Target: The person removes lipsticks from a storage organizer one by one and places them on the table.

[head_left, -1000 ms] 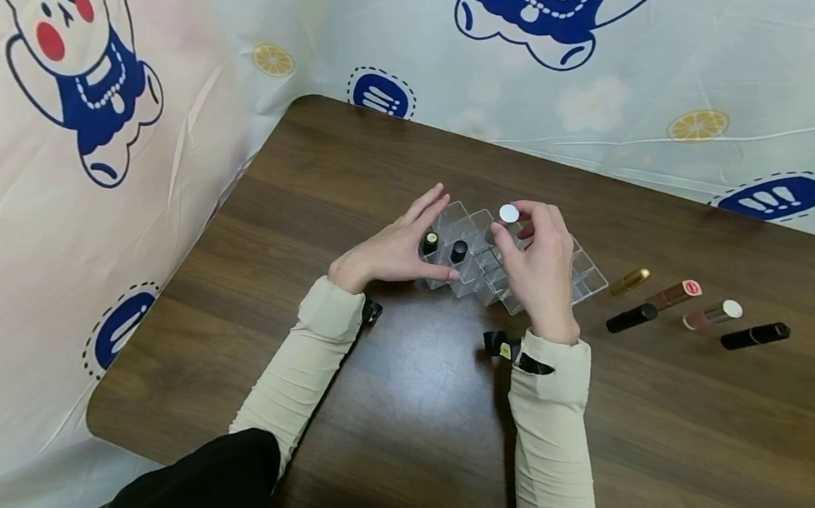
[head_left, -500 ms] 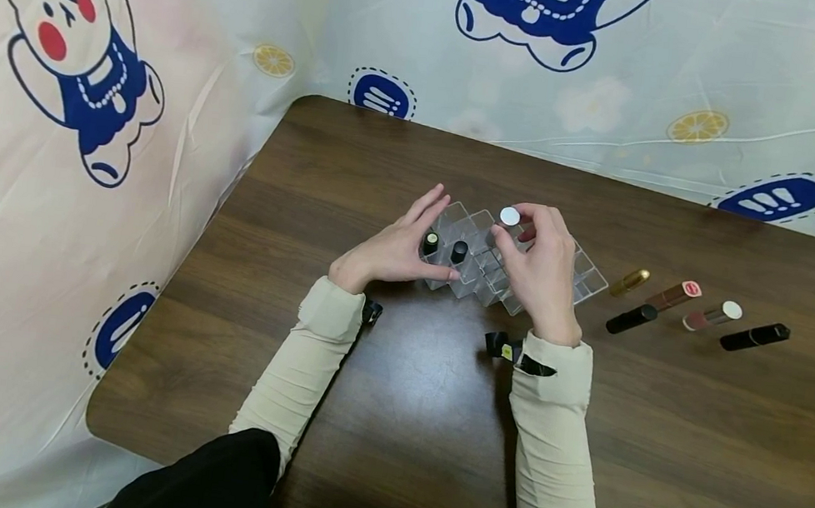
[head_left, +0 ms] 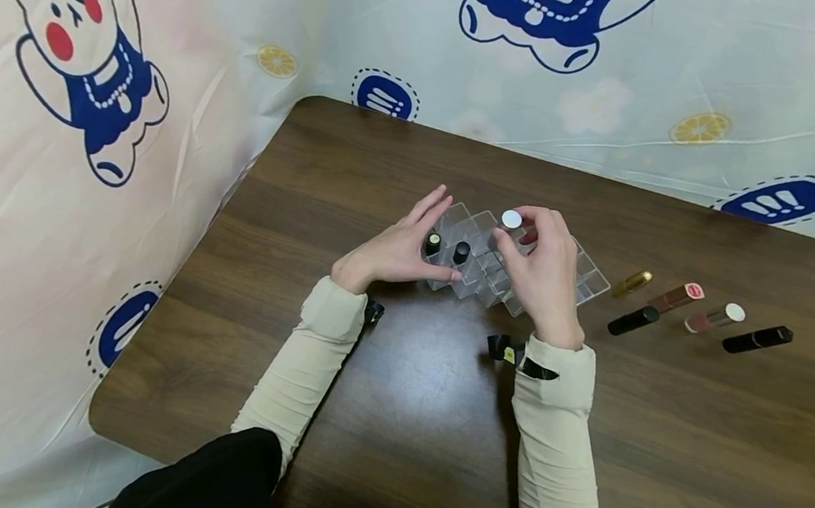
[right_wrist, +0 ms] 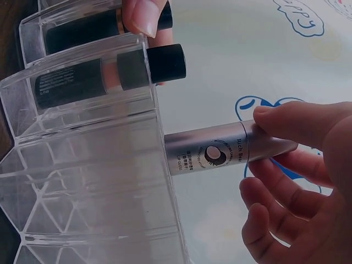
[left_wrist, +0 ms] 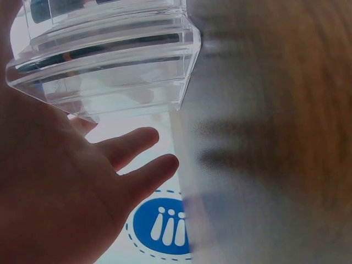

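Note:
A clear acrylic lipstick organizer (head_left: 592, 284) sits on the table with rows of compartments. My left hand (head_left: 394, 250) spans its left end, thumb at the near side and fingers stretched out, as the left wrist view also shows. Two dark tubes stand in this end: a black-capped tube (right_wrist: 167, 62) with a peach band and a second dark tube (right_wrist: 82, 30). My right hand (head_left: 545, 265) pinches the cap end of a silvery-pink lip gloss (right_wrist: 203, 148) between thumb and fingers. The gloss's lower end is at the organizer's top edge; how deep it reaches is unclear.
Right of the organizer are a gold tube (head_left: 632, 284), a brown tube (head_left: 677, 298), a black tube (head_left: 634, 321), a pink tube with a white cap (head_left: 715, 317) and another black tube (head_left: 757, 339). A printed curtain (head_left: 597, 116) borders the brown table (head_left: 417, 431).
The lip gloss and my right hand have sunk very slightly toward the organizer. My left hand keeps its place, and the head view has shifted a little.

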Demonstrator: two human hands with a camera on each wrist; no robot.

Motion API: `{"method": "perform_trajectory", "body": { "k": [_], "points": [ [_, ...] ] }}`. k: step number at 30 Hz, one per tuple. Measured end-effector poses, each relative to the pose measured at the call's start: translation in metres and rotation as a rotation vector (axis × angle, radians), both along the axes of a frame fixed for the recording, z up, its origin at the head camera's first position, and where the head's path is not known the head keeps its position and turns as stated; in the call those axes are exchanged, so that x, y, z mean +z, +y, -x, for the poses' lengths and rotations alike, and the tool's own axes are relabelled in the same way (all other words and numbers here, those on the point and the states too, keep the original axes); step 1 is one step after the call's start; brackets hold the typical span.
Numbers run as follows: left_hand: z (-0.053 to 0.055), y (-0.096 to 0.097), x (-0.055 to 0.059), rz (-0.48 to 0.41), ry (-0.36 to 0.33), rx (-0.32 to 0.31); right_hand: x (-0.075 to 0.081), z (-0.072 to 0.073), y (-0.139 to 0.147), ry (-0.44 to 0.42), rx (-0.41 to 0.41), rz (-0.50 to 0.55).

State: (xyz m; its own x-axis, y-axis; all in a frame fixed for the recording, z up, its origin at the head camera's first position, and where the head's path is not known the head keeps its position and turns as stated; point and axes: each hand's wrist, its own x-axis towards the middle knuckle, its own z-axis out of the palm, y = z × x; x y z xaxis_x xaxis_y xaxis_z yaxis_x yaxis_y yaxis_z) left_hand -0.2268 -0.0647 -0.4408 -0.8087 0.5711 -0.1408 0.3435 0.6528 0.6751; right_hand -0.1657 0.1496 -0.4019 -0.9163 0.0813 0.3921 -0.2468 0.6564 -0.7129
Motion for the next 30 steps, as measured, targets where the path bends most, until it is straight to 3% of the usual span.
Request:
{"method": "perform_trajectory", "body": {
  "k": [12,30],
  "points": [
    [0.002,0.002,0.001,0.004,-0.009,0.003,0.002,-0.006,0.005,-0.038,0.002,-0.006],
    [0.001,0.001,-0.002,0.007,-0.002,0.007,0.003,-0.011,0.011,-0.018,0.006,-0.007]
  ]
}}
